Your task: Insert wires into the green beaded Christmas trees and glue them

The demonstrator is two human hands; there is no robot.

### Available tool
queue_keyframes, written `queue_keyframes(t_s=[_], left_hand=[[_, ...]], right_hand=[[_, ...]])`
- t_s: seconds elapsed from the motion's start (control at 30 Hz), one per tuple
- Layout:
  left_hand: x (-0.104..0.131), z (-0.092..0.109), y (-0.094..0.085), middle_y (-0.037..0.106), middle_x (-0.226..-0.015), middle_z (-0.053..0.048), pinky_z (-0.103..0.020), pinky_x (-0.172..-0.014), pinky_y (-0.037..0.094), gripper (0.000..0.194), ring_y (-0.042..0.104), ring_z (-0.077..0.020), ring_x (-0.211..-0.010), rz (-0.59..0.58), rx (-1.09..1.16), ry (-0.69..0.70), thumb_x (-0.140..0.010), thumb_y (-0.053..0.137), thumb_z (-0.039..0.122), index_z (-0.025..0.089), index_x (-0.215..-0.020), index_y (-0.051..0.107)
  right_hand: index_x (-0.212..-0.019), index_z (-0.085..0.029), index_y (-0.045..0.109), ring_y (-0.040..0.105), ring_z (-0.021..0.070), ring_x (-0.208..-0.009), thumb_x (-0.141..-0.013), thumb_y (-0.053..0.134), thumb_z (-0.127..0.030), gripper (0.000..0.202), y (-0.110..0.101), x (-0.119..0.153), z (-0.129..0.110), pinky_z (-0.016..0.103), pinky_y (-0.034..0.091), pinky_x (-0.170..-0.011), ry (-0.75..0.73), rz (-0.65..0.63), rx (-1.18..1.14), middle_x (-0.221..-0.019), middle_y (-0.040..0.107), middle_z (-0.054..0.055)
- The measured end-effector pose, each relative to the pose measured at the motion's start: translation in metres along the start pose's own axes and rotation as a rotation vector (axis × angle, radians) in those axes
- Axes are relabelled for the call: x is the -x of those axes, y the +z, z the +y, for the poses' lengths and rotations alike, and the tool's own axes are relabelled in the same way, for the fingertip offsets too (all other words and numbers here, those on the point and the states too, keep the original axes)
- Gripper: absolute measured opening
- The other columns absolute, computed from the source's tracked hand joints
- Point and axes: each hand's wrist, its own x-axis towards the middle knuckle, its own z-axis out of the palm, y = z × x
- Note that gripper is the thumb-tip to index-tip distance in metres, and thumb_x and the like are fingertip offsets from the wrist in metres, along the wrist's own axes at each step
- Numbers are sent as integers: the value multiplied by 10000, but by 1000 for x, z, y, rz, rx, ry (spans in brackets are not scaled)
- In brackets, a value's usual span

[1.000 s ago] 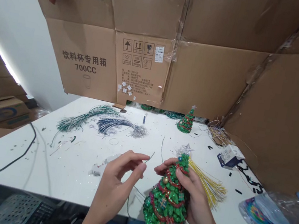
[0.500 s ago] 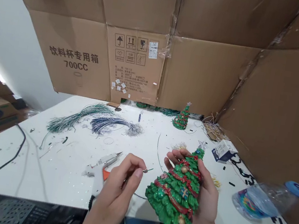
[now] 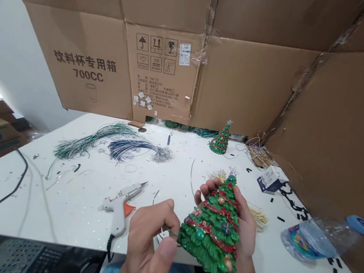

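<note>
A green Christmas tree ornament [image 3: 213,232] with red garlands, gold baubles and a star on top leans in my right hand [image 3: 246,229]. The fingers of that hand wrap round its back and right side. Beside the tree's lower left edge, my left hand [image 3: 152,241] is closed in a pinch on a thin green wire [image 3: 171,232]. Where the wire's other end lies is hidden behind the hand and tree. A white glue gun [image 3: 120,207] with an orange trigger lies just left of my left hand.
Bundles of green wires [image 3: 92,140] and blue wires [image 3: 134,147] lie at the back left. A second tree [image 3: 220,139] stands at the back. To the right are a small box [image 3: 271,179] and a plastic bottle [image 3: 321,239]. Cardboard [image 3: 242,86] walls the table's back.
My left hand has turned and come down and to the right, bringing the wire against the tree's lower edge. The tree has shifted slightly left in my right hand.
</note>
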Motion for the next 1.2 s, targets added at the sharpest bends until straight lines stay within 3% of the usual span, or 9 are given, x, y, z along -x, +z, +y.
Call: queue_keyframes(t_s=[0.1, 0.23, 0.43, 0.6, 0.7, 0.8, 0.97, 1.1, 1.2], left_hand=[[1, 0, 6, 382, -651, -3, -380, -614, 250, 625, 381, -183, -600, 56, 131, -67, -1123, 318, 682, 223, -719, 448], [1, -3, 15, 330, -637, 0, -387, -603, 241, 556, 339, -181, -590, 111, 143, -179, -1170, 327, 483, 220, -683, 381], [4, -3, 24, 349, -671, 11, -381, -633, 251, 437, 362, -170, -634, 207, 192, -169, -1140, 475, 316, 211, -716, 452], [-5, -1, 14, 289, -665, 20, -349, -585, 284, 417, 331, -167, -637, 342, 356, -199, -1082, 555, 309, 215, -700, 416], [-13, -3, 5, 260, -652, 31, -327, -546, 280, 431, 294, -159, -612, 410, 464, -225, -1062, 576, 316, 217, -689, 386], [-17, -4, 1, 252, -649, 40, -306, -534, 283, 440, 278, -147, -592, 433, 527, -238, -1060, 584, 328, 216, -693, 370], [-12, -4, 7, 304, -659, 43, -275, -561, 327, 449, 329, -140, -612, 406, 426, -293, -1074, 624, 374, 216, -713, 410], [-8, -11, 6, 415, -657, 33, -259, -562, 350, 475, 389, -132, -619, 254, 213, -324, -1043, 711, 495, 207, -713, 528], [-10, -16, 0, 488, -677, 22, -253, -532, 327, 439, 376, -121, -598, 124, 99, -374, -1037, 713, 524, 200, -753, 629]], right_hand=[[-977, -252, 850, 826, 203, -975, -959, 758, -480, 246, 1, -1, 2, 373, 667, -1000, -15, -4, 21, -972, 861, 30], [-951, -248, 850, 819, 206, -988, -943, 785, -478, 240, 4, 0, 8, 370, 659, -1012, 2, -14, 21, -959, 853, 30], [-991, -261, 843, 802, 217, -1068, -961, 782, -523, 271, 7, 9, 20, 384, 630, -1066, 22, -80, 79, -1027, 853, 32], [-1265, -315, 757, 752, 376, -1267, -950, 737, -543, 390, 13, 22, 17, 637, 583, -1108, -77, -287, 187, -1326, 812, 103], [-1309, -352, 691, 726, 383, -1325, -927, 793, -532, 434, 15, 30, 21, 648, 540, -1151, -143, -319, 282, -1422, 775, 102], [-1346, -384, 640, 723, 385, -1329, -925, 806, -640, 520, 13, 32, 31, 646, 521, -1157, -242, -317, 389, -1413, 782, 101], [-1265, -388, 678, 691, 379, -1366, -941, 740, -721, 469, 8, 26, 44, 632, 458, -1235, -464, -284, 375, -1126, 830, 62], [-1198, -329, 725, 740, 361, -1259, -990, 680, -695, 424, 9, 23, 32, 576, 591, -1111, -354, -208, 324, -1098, 795, 67], [-1205, -310, 744, 782, 362, -1175, -981, 736, -640, 398, 11, 21, 19, 581, 627, -1051, -361, -174, 394, -1240, 792, 93]])
